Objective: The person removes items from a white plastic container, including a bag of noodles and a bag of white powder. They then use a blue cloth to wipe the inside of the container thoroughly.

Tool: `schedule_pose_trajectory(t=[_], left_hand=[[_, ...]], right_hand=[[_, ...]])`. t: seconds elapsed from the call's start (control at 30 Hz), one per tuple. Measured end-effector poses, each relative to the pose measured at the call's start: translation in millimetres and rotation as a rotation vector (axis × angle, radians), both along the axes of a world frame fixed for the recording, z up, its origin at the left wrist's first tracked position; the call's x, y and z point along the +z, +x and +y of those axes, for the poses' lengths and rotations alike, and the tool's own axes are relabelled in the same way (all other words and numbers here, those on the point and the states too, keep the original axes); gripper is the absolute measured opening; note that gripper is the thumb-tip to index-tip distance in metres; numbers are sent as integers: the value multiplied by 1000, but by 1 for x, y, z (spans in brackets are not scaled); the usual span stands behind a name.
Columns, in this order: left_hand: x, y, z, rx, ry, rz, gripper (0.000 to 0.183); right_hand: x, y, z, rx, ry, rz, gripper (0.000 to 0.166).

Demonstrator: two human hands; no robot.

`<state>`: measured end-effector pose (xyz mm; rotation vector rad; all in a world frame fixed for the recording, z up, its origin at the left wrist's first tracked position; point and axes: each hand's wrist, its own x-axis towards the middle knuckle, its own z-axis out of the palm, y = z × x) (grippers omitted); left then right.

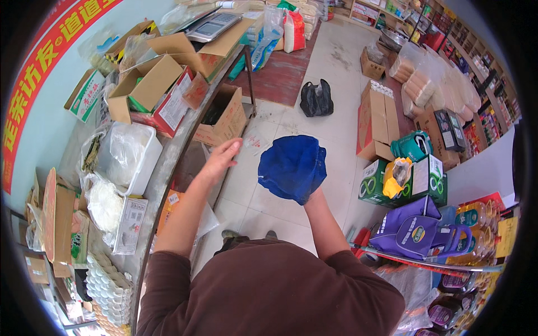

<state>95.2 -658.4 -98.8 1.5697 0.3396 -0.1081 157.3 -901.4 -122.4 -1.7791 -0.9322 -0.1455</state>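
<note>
A blue cloth item (290,168), like a soft cap or small bag with an open rim, is held up in front of me. My right hand (313,196) holds it from below and the near side; the fingers are mostly hidden by the fabric. My left hand (222,158) is in the air to its left, holding nothing, beside the edge of a long table (168,161). The hand and the cloth do not touch. Below both hands is a pale tiled floor (269,210).
On the table stand a white plastic tub (147,168), opened cartons (143,90), a digital scale (216,26) and stacked egg trays (108,290). A black plastic bag (316,98) sits on the floor ahead. To the right are a long carton (378,122), green boxes (373,178) and a purple trolley bag (407,231).
</note>
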Motion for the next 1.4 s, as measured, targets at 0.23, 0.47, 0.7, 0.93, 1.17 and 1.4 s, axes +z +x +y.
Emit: schedule_pose_trajectory(t=[0.23, 0.47, 0.7, 0.93, 1.17, 1.4], left_hand=[[-40, 4, -33, -149, -536, -217, 93], [-17, 2, -96, -18, -694, -198, 50], [-17, 6, -86, 253, -775, -191, 42], [28, 18, -53, 6, 689, -432, 31], [76, 77, 128, -227, 502, -564, 43], [127, 98, 382, 915, -466, -478, 31]], right_hand=[[75, 0, 6, 48, -700, -612, 41], [2, 15, -1, 153, 434, 1091, 48], [-9, 7, 11, -89, 368, 673, 52], [18, -2, 69, 311, 660, 1216, 42], [41, 67, 148, 516, 719, 1107, 35], [145, 167, 260, 213, 580, 530, 71]])
